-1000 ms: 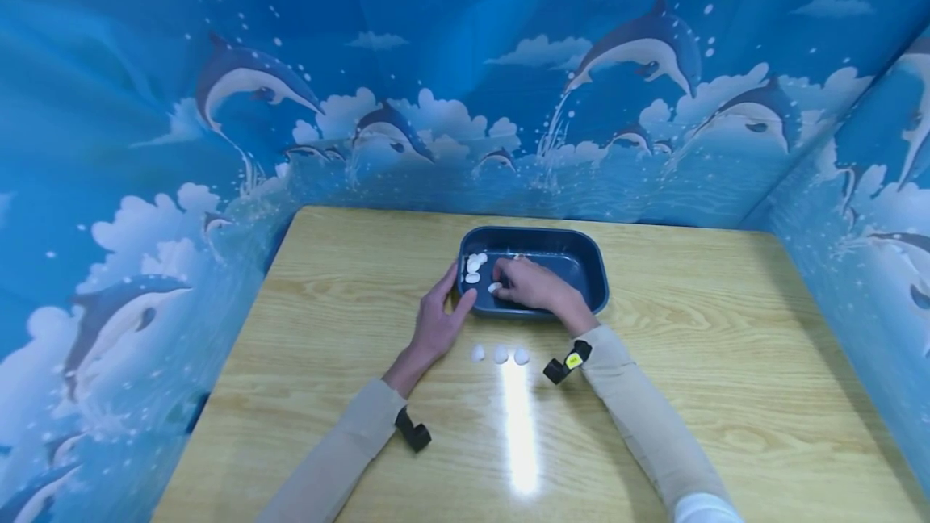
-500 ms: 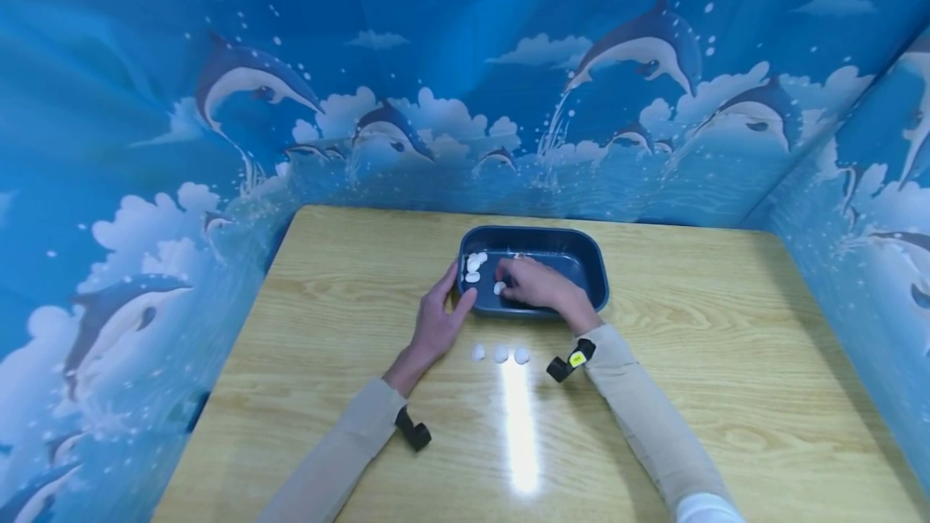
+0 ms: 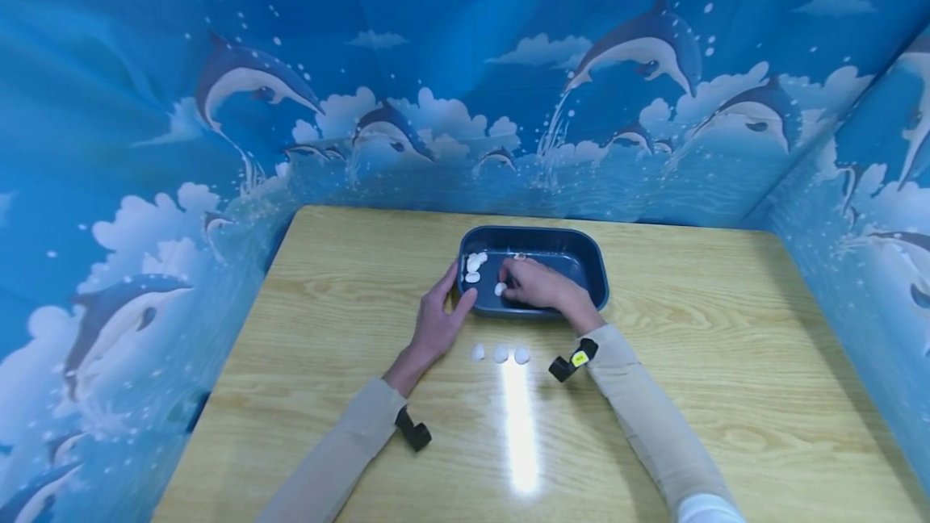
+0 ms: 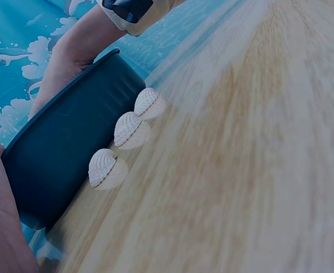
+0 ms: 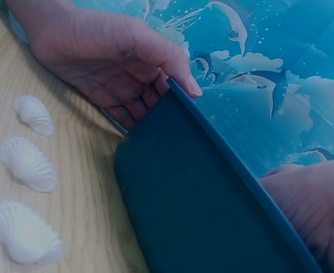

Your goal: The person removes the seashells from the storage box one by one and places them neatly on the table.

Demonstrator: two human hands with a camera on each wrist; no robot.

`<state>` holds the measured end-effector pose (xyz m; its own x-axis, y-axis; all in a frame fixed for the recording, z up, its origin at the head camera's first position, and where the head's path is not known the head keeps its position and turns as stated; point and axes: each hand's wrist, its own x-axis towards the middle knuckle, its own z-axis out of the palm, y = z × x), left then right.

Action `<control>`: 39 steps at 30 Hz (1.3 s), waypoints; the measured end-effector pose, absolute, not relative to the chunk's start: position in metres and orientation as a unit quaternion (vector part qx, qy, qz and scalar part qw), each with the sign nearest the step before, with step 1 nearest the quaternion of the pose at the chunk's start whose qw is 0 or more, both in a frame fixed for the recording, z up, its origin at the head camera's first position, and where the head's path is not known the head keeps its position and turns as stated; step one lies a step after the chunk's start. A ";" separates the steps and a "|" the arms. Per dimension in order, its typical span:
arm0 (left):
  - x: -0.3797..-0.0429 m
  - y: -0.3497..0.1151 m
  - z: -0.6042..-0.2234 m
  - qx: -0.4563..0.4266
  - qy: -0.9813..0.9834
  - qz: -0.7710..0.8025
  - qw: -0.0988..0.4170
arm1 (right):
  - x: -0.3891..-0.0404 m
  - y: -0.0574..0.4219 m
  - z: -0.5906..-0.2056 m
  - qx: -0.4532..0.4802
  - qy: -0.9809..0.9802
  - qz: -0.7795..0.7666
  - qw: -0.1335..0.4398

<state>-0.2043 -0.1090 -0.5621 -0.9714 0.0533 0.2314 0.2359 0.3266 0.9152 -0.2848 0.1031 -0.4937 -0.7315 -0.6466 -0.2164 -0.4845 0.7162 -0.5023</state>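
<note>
A dark blue rectangular tray (image 3: 596, 301) stands on the table. At its left end my left hand (image 3: 436, 328) grips the tray, and the right wrist view has the thumb over the rim and the fingers against the outer wall. My right hand (image 3: 536, 283) reaches down inside and pinches a white seashell (image 3: 500, 289) near the tray floor; in both wrist views the tray wall hides these fingertips. Several more white shells (image 3: 473, 265) lie together at the tray's left end. A small brownish shell-like piece (image 3: 519, 256) shows behind the right hand.
Three ribbed white shells (image 4: 130, 129) sit in a row on the wooden table (image 3: 349, 289), between the tray and the person. Light glares on the tabletop below them. A blue dolphin-print curtain (image 3: 450, 63) encloses the back and sides.
The right hand has shifted slightly right inside the tray, and the pinched shell has moved the same way. The left hand, the tray and the row of shells have stayed put.
</note>
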 end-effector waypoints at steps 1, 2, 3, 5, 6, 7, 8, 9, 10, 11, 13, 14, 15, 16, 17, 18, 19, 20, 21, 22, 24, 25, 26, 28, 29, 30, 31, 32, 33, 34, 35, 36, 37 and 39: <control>-0.204 -0.109 -0.562 -0.089 -0.810 -0.573 0.079 | -0.285 0.103 -0.494 -0.313 0.906 -0.212 0.193; -0.204 -0.109 -0.562 -0.089 -0.811 -0.573 0.079 | -0.284 0.104 -0.494 -0.313 0.905 -0.212 0.193; -0.204 -0.109 -0.562 -0.089 -0.811 -0.573 0.079 | -0.284 0.104 -0.493 -0.313 0.905 -0.212 0.194; -0.204 -0.109 -0.562 -0.087 -0.811 -0.573 0.080 | -0.284 0.105 -0.493 -0.313 0.906 -0.212 0.192; -0.204 -0.109 -0.562 -0.087 -0.811 -0.573 0.080 | -0.283 0.105 -0.493 -0.313 0.906 -0.211 0.192; -0.204 -0.109 -0.562 -0.087 -0.811 -0.573 0.081 | -0.283 0.105 -0.493 -0.313 0.906 -0.211 0.191; -0.204 -0.109 -0.562 -0.087 -0.811 -0.573 0.082 | -0.283 0.106 -0.492 -0.314 0.906 -0.211 0.190; -0.204 -0.108 -0.562 -0.087 -0.811 -0.573 0.082 | -0.283 0.106 -0.492 -0.314 0.906 -0.212 0.190; -0.204 -0.108 -0.562 -0.088 -0.811 -0.573 0.082 | -0.284 0.106 -0.492 -0.315 0.905 -0.213 0.189; -0.204 -0.108 -0.561 -0.088 -0.811 -0.573 0.081 | -0.284 0.107 -0.493 -0.316 0.905 -0.214 0.190; -0.204 -0.108 -0.561 -0.089 -0.811 -0.572 0.080 | -0.284 0.108 -0.492 -0.317 0.904 -0.216 0.191; -0.204 -0.108 -0.561 -0.088 -0.812 -0.572 0.079 | -0.284 0.108 -0.492 -0.316 0.903 -0.219 0.192; -0.204 -0.108 -0.561 -0.087 -0.812 -0.571 0.078 | -0.284 0.108 -0.492 -0.317 0.902 -0.222 0.193; -0.204 -0.108 -0.561 -0.086 -0.813 -0.571 0.077 | -0.283 0.109 -0.491 -0.315 0.901 -0.225 0.193; -0.204 -0.108 -0.561 -0.085 -0.814 -0.570 0.076 | -0.283 0.109 -0.491 -0.314 0.901 -0.226 0.194; -0.204 -0.108 -0.561 -0.084 -0.814 -0.569 0.075 | -0.282 0.110 -0.491 -0.313 0.901 -0.229 0.195; -0.204 -0.108 -0.561 -0.083 -0.815 -0.569 0.075 | -0.282 0.110 -0.491 -0.312 0.901 -0.231 0.195; -0.204 -0.108 -0.561 -0.083 -0.815 -0.568 0.074 | -0.281 0.110 -0.490 -0.310 0.900 -0.234 0.196; -0.204 -0.108 -0.560 -0.082 -0.816 -0.568 0.073 | -0.280 0.111 -0.489 -0.309 0.900 -0.237 0.196; -0.204 -0.108 -0.560 -0.082 -0.816 -0.567 0.073 | -0.280 0.111 -0.488 -0.307 0.900 -0.239 0.198; -0.204 -0.108 -0.560 -0.081 -0.817 -0.567 0.073 | -0.278 0.112 -0.486 -0.303 0.899 -0.242 0.201; -0.204 -0.108 -0.560 -0.082 -0.817 -0.567 0.073 | -0.277 0.112 -0.484 -0.301 0.900 -0.243 0.202; -0.204 -0.108 -0.560 -0.082 -0.816 -0.567 0.073 | -0.276 0.113 -0.483 -0.300 0.900 -0.243 0.203; -0.204 -0.108 -0.560 -0.083 -0.816 -0.567 0.073 | -0.274 0.114 -0.480 -0.298 0.900 -0.245 0.203; -0.204 -0.108 -0.560 -0.084 -0.816 -0.567 0.073 | -0.274 0.114 -0.479 -0.299 0.900 -0.246 0.202; -0.204 -0.108 -0.560 -0.084 -0.816 -0.567 0.073 | -0.273 0.115 -0.478 -0.300 0.899 -0.248 0.200; -0.204 -0.108 -0.561 -0.084 -0.816 -0.567 0.073 | -0.272 0.115 -0.477 -0.302 0.898 -0.250 0.197; -0.205 -0.108 -0.561 -0.083 -0.816 -0.567 0.074 | -0.272 0.116 -0.476 -0.305 0.898 -0.252 0.195; -0.205 -0.108 -0.561 -0.082 -0.817 -0.566 0.074 | -0.271 0.116 -0.475 -0.306 0.897 -0.255 0.193; -0.204 -0.108 -0.561 -0.082 -0.818 -0.565 0.074 | -0.270 0.117 -0.474 -0.307 0.896 -0.258 0.191; -0.205 -0.108 -0.561 -0.081 -0.819 -0.564 0.074 | -0.270 0.117 -0.473 -0.308 0.896 -0.259 0.190; -0.204 -0.108 -0.561 -0.081 -0.819 -0.563 0.074 | -0.269 0.118 -0.472 -0.307 0.895 -0.261 0.190; -0.204 -0.108 -0.561 -0.081 -0.820 -0.562 0.074 | -0.268 0.118 -0.470 -0.306 0.896 -0.261 0.190; -0.204 -0.108 -0.562 -0.080 -0.821 -0.560 0.073 | -0.265 0.119 -0.467 -0.302 0.896 -0.264 0.189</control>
